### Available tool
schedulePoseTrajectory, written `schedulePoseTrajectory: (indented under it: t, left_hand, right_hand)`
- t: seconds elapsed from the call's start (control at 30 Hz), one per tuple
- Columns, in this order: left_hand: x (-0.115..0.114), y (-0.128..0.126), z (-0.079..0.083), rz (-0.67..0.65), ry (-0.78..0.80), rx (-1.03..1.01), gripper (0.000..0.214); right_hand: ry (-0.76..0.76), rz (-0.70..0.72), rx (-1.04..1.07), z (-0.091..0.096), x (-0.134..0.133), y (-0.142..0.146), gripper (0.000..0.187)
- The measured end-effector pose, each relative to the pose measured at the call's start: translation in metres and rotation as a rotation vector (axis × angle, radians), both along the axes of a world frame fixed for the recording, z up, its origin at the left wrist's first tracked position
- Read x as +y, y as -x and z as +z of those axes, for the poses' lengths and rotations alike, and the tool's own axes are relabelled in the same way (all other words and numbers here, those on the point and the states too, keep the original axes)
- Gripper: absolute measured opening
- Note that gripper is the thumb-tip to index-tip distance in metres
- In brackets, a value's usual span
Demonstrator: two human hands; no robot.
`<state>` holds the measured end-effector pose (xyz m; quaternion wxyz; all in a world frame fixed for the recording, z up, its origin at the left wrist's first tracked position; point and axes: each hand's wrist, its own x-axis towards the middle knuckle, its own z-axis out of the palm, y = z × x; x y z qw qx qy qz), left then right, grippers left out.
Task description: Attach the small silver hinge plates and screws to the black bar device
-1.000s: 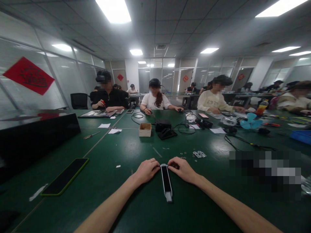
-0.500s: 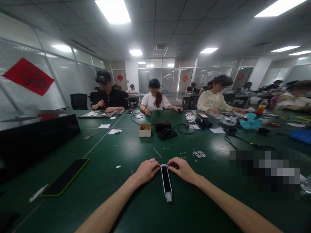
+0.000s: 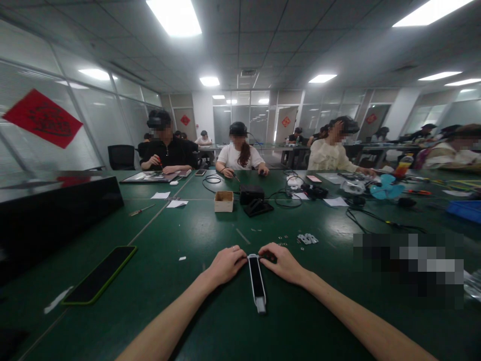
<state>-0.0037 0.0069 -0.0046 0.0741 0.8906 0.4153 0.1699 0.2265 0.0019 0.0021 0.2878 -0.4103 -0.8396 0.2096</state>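
A narrow white-framed device with a long black face (image 3: 257, 283) lies lengthwise on the green workbench (image 3: 158, 301), pointing away from me. My left hand (image 3: 225, 264) grips its far end from the left side. My right hand (image 3: 281, 263) closes on the same end from the right, its fingertips partly hiding that corner. Its near end, with a grey tip, sticks out towards me. Small metal washers (image 3: 281, 238) and a pair of metal hinges (image 3: 307, 238) lie a little beyond my right hand, apart from it.
A phone in a green case (image 3: 99, 275) lies to my left. Farther off are a screwdriver (image 3: 141, 210), a wooden box (image 3: 224, 201), black cables (image 3: 285, 198), a teal fan (image 3: 387, 189) and a blue tray (image 3: 465, 211). Co-workers (image 3: 240, 153) sit across the bench.
My hands and the device have not visibly moved. The co-worker in white across the bench has brought both hands closer together.
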Motion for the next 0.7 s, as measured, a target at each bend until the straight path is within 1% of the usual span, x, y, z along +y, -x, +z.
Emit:
schedulePoseTrajectory:
  t: [0.1, 0.17, 0.27, 0.33, 0.4, 0.5, 0.57, 0.6, 0.63, 0.7]
  left_hand:
    - [-0.001, 0.0, 0.002, 0.0, 0.007, 0.005, 0.015]
    - [-0.002, 0.0, 0.004, -0.002, 0.021, 0.008, 0.015]
    - [-0.003, 0.0, 0.008, -0.003, 0.046, 0.011, 0.015]
    - [-0.003, 0.0, 0.008, -0.003, 0.057, 0.009, 0.016]
    - [-0.003, 0.0, 0.008, -0.005, 0.059, 0.005, 0.017]
    - [-0.002, 0.0, 0.005, -0.003, 0.055, 0.002, 0.018]
    - [-0.001, 0.0, 0.004, 0.002, 0.053, 0.002, 0.019]
    - [-0.001, 0.0, 0.003, 0.004, 0.055, 0.001, 0.019]
    - [-0.001, 0.001, 0.003, 0.005, 0.056, -0.002, 0.019]
    - [-0.001, 0.0, 0.004, 0.002, 0.058, -0.009, 0.018]
  right_hand:
    - [-0.086, 0.005, -0.029, 0.006, 0.002, -0.007, 0.018]
    - [-0.147, -0.015, -0.046, 0.012, 0.006, -0.016, 0.019]
    - [-0.21, -0.09, -0.073, 0.025, 0.013, -0.037, 0.019]
    - [-0.205, -0.142, -0.116, 0.033, 0.018, -0.053, 0.02]
    - [-0.139, -0.16, -0.199, 0.039, 0.022, -0.07, 0.02]
    - [0.089, -0.134, -0.324, 0.04, 0.024, -0.088, 0.017]
    - [0.247, -0.094, -0.345, 0.035, 0.026, -0.094, 0.016]
    - [0.299, -0.073, -0.336, 0.03, 0.027, -0.095, 0.016]
    - [0.331, -0.057, -0.322, 0.026, 0.028, -0.094, 0.016]
    - [0.338, -0.044, -0.294, 0.017, 0.03, -0.092, 0.015]
